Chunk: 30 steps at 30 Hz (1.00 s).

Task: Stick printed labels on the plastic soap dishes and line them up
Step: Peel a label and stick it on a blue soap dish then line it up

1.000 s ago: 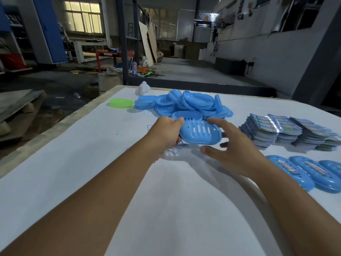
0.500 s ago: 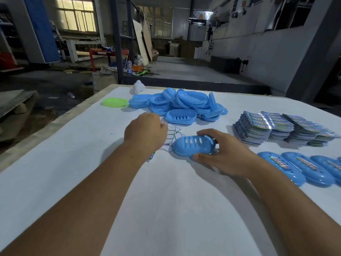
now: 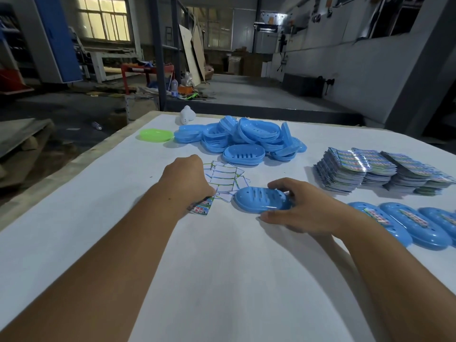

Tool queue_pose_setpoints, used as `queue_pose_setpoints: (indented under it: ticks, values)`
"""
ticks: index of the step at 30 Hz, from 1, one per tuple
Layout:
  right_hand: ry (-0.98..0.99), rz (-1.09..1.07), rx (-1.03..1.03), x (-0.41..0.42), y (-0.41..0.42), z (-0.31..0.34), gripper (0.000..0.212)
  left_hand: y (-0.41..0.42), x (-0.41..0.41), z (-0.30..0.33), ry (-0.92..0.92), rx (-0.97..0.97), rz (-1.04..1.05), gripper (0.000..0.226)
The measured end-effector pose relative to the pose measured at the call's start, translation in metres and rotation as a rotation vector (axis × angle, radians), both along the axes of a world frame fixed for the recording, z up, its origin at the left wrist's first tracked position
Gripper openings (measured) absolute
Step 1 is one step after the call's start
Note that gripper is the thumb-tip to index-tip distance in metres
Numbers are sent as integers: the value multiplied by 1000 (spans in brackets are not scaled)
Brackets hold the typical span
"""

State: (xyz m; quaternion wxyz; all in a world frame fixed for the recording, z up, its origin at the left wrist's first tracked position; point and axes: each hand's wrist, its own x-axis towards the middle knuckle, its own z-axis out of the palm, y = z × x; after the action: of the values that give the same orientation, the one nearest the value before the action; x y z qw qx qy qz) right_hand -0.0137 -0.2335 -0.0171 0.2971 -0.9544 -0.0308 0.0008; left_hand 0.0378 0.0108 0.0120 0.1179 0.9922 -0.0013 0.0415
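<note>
The blue soap dish [image 3: 262,200] now lies upside down on the worktop [image 3: 222,280], where a second ago it was held up above the heap; the right hand [image 3: 306,208] curls its fingers round the dish's near end. The left hand [image 3: 186,180] has let the dish go and dropped onto the loose labels [image 3: 225,180], fingers curled, one printed label [image 3: 201,207] under them. So labelling is about to start. Three labelled dishes [image 3: 404,224] wait in line at right, beside label stacks [image 3: 375,171]; the unlabelled heap [image 3: 243,141] remains.
</note>
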Motion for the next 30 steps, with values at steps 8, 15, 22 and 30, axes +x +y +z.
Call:
queue_pose_setpoints:
  ticks: [8, 15, 22, 30]
  values:
    - [-115, -29, 59, 1, 0, -1, 79, 10, 8, 12, -65, -230, 9, 64]
    - [-350, -105, 368, 3, 11, 2, 35, -8, 4, 19, -104, -893, -166, 25]
    - [-225, 6, 733, 0, 20, 10, 17, -37, -11, 3, 67, -1165, -268, 20]
    - [-325, -111, 635, 3, 14, 12, 13, -37, -12, 2, 40, -967, -297, 26]
